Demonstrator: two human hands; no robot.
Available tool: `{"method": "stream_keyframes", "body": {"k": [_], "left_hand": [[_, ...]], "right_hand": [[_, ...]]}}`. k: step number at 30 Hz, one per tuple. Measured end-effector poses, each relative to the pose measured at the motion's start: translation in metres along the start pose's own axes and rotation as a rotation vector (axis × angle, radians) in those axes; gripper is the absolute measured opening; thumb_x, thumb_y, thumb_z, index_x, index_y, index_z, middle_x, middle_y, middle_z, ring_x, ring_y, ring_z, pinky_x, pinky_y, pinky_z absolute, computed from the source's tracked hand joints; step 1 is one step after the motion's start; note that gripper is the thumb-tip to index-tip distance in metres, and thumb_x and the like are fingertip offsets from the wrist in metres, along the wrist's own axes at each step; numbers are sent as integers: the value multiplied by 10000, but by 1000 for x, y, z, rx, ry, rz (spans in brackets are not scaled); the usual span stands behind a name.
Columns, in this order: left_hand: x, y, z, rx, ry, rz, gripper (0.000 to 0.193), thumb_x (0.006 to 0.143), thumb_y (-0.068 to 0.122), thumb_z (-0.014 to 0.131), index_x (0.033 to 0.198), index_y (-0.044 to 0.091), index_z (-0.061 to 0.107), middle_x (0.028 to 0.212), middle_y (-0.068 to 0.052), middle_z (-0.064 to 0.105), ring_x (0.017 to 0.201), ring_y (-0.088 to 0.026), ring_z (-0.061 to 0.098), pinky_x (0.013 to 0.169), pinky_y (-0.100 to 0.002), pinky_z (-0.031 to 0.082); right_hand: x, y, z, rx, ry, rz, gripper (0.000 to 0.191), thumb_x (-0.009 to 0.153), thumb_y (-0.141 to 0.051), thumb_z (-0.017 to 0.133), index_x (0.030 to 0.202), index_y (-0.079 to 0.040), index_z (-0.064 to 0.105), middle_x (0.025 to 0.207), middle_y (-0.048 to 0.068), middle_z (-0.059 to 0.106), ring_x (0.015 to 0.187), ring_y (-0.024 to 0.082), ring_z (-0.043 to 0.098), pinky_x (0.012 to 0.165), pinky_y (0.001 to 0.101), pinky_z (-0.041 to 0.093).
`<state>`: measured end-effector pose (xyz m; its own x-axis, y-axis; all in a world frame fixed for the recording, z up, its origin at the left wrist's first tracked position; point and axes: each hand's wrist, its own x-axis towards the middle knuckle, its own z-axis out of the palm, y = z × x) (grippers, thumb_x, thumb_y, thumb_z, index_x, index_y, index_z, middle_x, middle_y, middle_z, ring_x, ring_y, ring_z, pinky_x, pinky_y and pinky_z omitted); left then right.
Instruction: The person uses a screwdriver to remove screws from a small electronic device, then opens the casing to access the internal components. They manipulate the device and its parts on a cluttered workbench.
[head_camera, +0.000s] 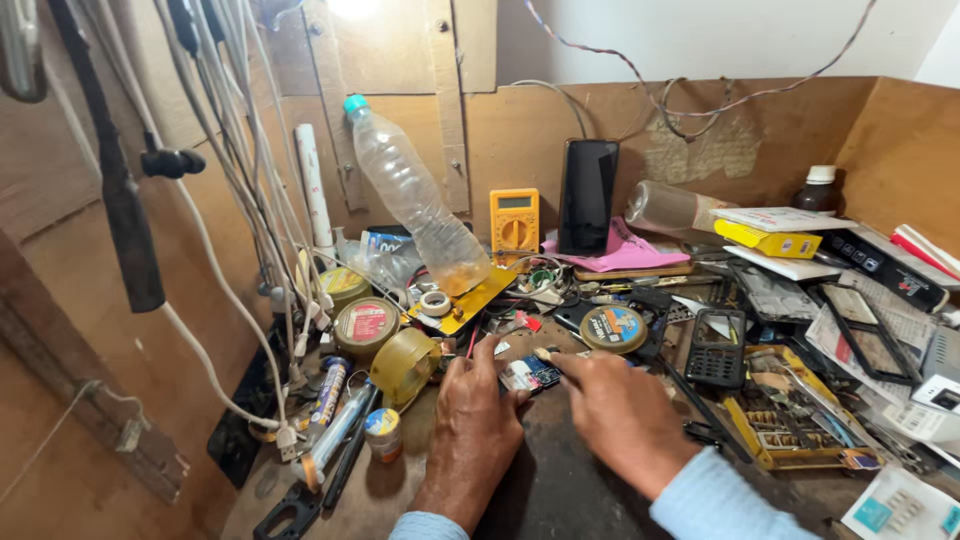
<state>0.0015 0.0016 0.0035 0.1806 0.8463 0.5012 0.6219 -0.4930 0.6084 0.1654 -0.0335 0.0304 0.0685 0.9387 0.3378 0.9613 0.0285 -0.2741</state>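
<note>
Head view, looking down on a crowded desk (560, 490).

Left hand (472, 425) flat on the dark desk top, fingers pressed together and reaching forward, fingertips touching the left end of a small circuit board (531, 374). Right hand (620, 410) just beside it, fingers curled and closed, thumb and forefinger pinching what seems the right edge of the same board; whether a thin tool also sits in that pinch, cannot tell. Board lying flat between the 2 hands, just ahead of the knuckles, long axis running left to right, tilted slightly up toward the right. Both hands about equally near, one at each end.

Just behind the board, a round tin (613, 329) with a blue and orange lid, shut, contents hidden. To the left, a roll of brownish tape (404, 366) on its side, then 2 more round tins (365, 324), both lidded. Leaning against the back wall, an empty-looking clear plastic bottle (415, 195) with a teal cap, tilted, its base resting on a yellow plate. Near it, a yellow meter (514, 224) standing upright and a dark phone (587, 196) propped on end. To the right of the hands, a small black keypad phone (716, 347) lying flat, and beside it a yellow tray (790, 425) with compartments holding small metal parts, too small to tell apart. White cables (250, 200) hanging down on the left.
</note>
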Motion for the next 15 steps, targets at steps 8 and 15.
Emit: {"method": "stream_keyframes", "body": {"k": [8,15], "left_hand": [[0,1,-1,-12,9,-10,644,747,61,818,1319,13,527,1002,-192,705,1017,-383,640,882,-472,510],[-1,0,-1,-14,4,-18,611,770,35,778,1328,20,530,1007,-182,720,1020,-378,646,884,-468,516]], "right_hand": [[-4,8,-4,58,33,47,303,914,-258,638,1188,-205,754,978,155,755,921,384,707,788,516,560],[-12,5,-21,261,-82,-116,358,857,-214,675,1200,-215,777,1007,150,777,953,353,724,814,473,574]]}}
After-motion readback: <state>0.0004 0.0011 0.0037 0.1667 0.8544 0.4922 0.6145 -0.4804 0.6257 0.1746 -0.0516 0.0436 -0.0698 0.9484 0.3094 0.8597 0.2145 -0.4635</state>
